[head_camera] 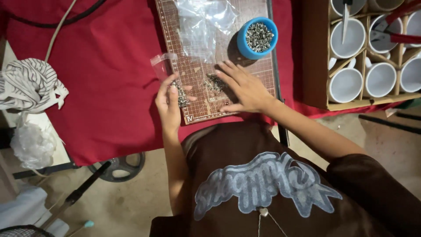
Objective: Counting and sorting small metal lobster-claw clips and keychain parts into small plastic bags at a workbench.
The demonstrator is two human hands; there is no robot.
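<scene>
My left hand [169,103] holds a small clear plastic bag [165,66] upright at the left edge of a brown cutting mat [193,48]; small silver metal pieces [182,98] sit in the bag's bottom by my fingers. My right hand [243,87] lies flat on the mat, fingers spread over a loose pile of the same silver pieces [213,83]. A blue round cup [258,38] filled with more silver pieces stands just beyond my right hand.
Empty clear bags [204,22] lie on the mat's far part. A red cloth [105,79] covers the table. A cardboard box of white mugs [351,83] stands at the right. A striped cloth [28,85] lies at the left.
</scene>
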